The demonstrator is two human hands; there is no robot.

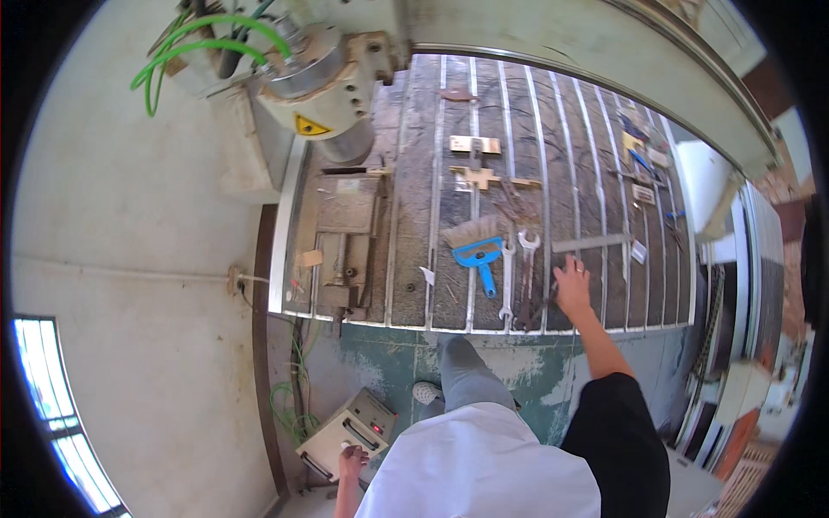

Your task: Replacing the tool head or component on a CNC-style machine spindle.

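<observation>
My right hand (572,283) reaches over the slotted machine bed (432,293), fingers apart, just below an L-shaped metal square (591,243). Left of it lie two wrenches, a silver one (508,281) and a darker adjustable-looking one (528,259). Beside them rests a blue-handled brush (480,252) with pale bristles. Down at the lower left, my left hand (351,461) is closed, with a small white thing showing at its fingertips; its kind is too small to tell. That hand is by a beige control box (332,436) with black handles.
A spindle (315,95) with green hoses hangs over the bed's far left, above a metal vise (345,237). Brass-coloured pieces (477,177) lie mid-bed; small tools (639,160) lie at the right. A gantry beam (553,34) crosses the far side.
</observation>
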